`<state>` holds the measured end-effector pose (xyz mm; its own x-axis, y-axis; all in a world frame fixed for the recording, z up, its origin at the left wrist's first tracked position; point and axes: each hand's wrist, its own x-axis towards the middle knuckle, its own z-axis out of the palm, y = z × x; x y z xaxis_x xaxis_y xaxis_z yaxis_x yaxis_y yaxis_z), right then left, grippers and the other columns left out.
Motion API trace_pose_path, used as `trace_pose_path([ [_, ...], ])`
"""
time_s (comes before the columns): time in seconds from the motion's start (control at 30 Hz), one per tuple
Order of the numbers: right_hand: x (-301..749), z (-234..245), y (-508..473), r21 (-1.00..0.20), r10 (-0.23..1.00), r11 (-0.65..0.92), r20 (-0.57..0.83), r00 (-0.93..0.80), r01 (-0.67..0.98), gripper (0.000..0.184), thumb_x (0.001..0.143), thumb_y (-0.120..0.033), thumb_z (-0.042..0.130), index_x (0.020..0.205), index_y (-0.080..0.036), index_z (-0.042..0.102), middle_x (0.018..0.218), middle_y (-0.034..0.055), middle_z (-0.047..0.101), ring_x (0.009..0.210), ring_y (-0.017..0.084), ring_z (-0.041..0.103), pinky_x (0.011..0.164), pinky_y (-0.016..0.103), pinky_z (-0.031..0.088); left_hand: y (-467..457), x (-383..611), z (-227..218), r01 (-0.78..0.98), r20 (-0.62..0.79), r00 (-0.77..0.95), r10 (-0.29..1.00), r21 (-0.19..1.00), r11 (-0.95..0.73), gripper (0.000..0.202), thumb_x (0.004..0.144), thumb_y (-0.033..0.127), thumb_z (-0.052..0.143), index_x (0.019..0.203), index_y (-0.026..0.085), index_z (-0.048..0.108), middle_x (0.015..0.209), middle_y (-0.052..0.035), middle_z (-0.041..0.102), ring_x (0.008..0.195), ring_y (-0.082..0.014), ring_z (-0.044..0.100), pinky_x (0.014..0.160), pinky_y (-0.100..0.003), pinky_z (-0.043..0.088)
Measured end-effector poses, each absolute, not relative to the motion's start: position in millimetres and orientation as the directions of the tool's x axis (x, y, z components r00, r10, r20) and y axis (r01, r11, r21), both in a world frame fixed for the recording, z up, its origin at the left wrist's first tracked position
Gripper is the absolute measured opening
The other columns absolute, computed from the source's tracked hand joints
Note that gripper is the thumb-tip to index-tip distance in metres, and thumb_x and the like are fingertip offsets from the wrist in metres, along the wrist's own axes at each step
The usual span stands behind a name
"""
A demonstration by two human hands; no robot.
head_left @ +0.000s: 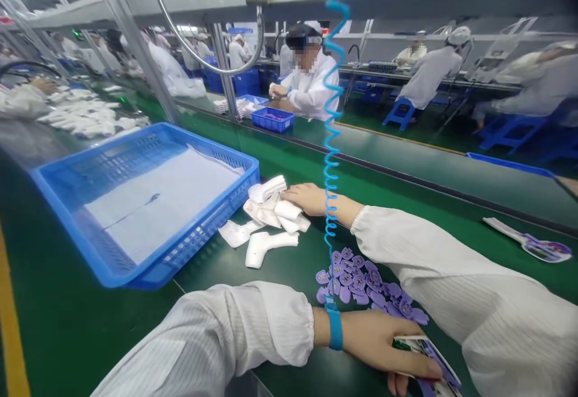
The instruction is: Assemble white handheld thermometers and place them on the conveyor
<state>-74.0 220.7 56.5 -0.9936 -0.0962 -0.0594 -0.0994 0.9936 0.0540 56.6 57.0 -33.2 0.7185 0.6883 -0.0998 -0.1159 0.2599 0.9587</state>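
Note:
My left hand (383, 343) rests low on the green belt, its fingers closed on a sheet with purple printing (433, 358). A blue wrist strap (335, 328) with a coiled blue cord (332, 144) circles that wrist. My right hand (307, 198) reaches across to a small pile of white plastic shells (271, 216), fingers laid on the pile; whether it grips one is hidden. A heap of purple key-shaped pieces (361, 282) lies between my arms.
A blue plastic basket (135, 204) lined with white sheet stands at left. A strip with purple stickers (528, 240) lies at far right. Across the belt a person in white sits by a small blue tray (273, 118). More workers sit behind.

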Motion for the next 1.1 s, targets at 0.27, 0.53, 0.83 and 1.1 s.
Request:
trace_pose_path([
  [0.27, -53.8, 100.4, 222.0, 0.033, -0.116, 0.993, -0.051, -0.992, -0.117, 0.026, 0.096, -0.021, 0.069, 0.118, -0.009, 0.075, 0.133, 0.0249, 0.066, 0.121, 0.037, 0.06, 0.106, 0.051, 0.048, 57.2, 56.5, -43.3, -0.175, -0.129, 0.706, 0.696, 0.921, 0.348, 0.051, 0.09, 0.062, 0.083, 0.109, 0.02, 0.063, 0.065, 0.002, 0.069, 0.06, -0.019, 0.074, 0.065, -0.032, 0.064],
  [0.53, 167.3, 160.3, 189.0, -0.321, 0.313, 0.918, 0.233, -0.921, 0.231, 0.045, 0.106, -0.047, 0.064, 0.143, -0.021, 0.068, 0.131, 0.0117, 0.078, 0.103, 0.029, 0.075, 0.083, 0.038, 0.058, 47.9, 57.8, -33.4, -0.543, -0.172, 0.479, 0.861, 0.712, 0.445, 0.067, 0.088, 0.076, 0.072, 0.115, 0.015, 0.063, 0.081, -0.0066, 0.075, 0.068, -0.0252, 0.078, 0.065, -0.038, 0.066],
  [0.83, 322.8, 68.6, 78.4, -0.281, 0.592, 0.803, 0.281, -0.755, 0.526, 0.043, 0.111, -0.027, 0.058, 0.154, -0.024, 0.06, 0.143, 0.011, 0.075, 0.123, 0.03, 0.076, 0.1, 0.045, 0.066, 41.5, 57.9, -5.9, -0.518, -0.224, 0.412, 0.883, 0.74, 0.429, 0.075, 0.099, 0.074, 0.061, 0.14, 0.011, 0.062, 0.105, -0.0175, 0.082, 0.086, -0.0298, 0.082, 0.075, -0.04, 0.068],
  [1.1, 315.2, 46.7, 60.6, -0.218, 0.557, 0.829, 0.41, -0.722, 0.515, 0.051, 0.112, -0.02, 0.056, 0.162, -0.024, 0.05, 0.147, 0.0131, 0.072, 0.129, 0.031, 0.074, 0.102, 0.049, 0.067, 28.7, 53.2, -0.6, -0.291, -0.143, 0.444, 0.885, 0.911, 0.293, 0.07, 0.097, 0.063, 0.075, 0.139, 0.014, 0.049, 0.09, -0.0107, 0.08, 0.082, -0.0255, 0.081, 0.077, -0.037, 0.065],
])
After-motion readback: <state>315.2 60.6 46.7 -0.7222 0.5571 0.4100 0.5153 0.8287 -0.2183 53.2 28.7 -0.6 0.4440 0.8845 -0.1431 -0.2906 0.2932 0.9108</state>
